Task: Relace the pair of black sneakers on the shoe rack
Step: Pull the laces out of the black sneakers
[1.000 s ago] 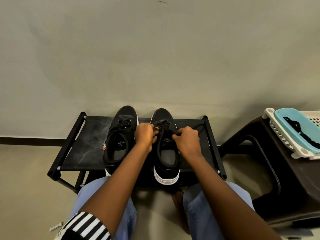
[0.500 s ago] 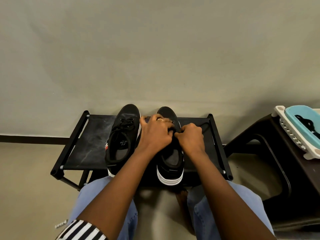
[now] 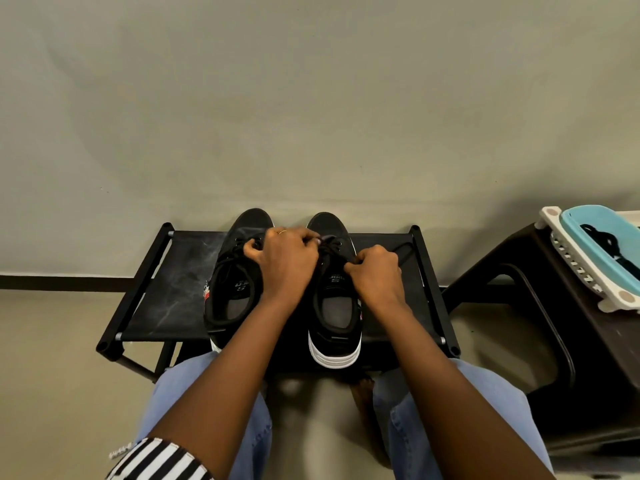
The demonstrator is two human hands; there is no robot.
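Two black sneakers stand side by side, toes toward the wall, on a low black shoe rack (image 3: 173, 292). The left sneaker (image 3: 230, 289) has its laces threaded and lying loose. The right sneaker (image 3: 335, 313) has a white sole and a black lace (image 3: 403, 252) trailing off to the right over the rack. My left hand (image 3: 285, 259) lies across the gap between the shoes, its fingertips pinching the lace at the right sneaker's upper eyelets. My right hand (image 3: 375, 275) sits at that shoe's right side, fingers curled round the lace.
A dark plastic stool (image 3: 554, 341) stands close on the right, carrying a white and blue basket (image 3: 588, 261). A plain wall rises just behind the rack. My knees in blue jeans (image 3: 450, 410) are right in front of the rack.
My left hand has moved from the right sneaker's left edge up and over its lacing. My right hand has stayed at the shoe's right side. The view has shifted slightly left.
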